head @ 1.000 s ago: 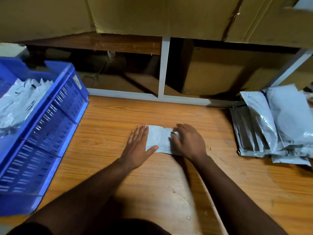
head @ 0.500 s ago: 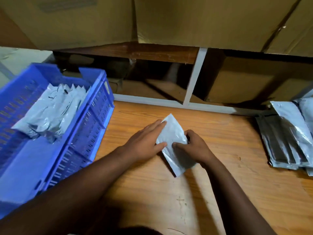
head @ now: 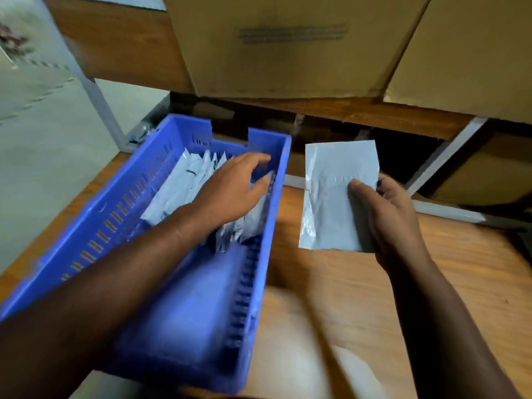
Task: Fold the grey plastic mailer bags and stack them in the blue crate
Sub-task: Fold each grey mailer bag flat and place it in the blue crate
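The folded grey bag is up in the air, just to the right of the blue crate, above the wooden table. The right hand holds it by its right edge. The thumb lies flat across the front of the bag and the other fingers curl round behind it, so the bag is pinched between them. It is held flat and upright, and I think that is so the fold does not spring open and the bag can slide into the crate on its edge. Inside the crate, at the far end, a row of folded bags stands leaning one against the next. The near end of the crate shows only its blue floor. The left hand reaches into the crate and rests on top of that row. Its fingers are straight and a little spread, the thumb near the right wall of the crate, and it grips nothing. I think it is pressing the row back to keep it from tipping and to make room for the new bag. Behind the crate there are big brown boxes on a shelf.
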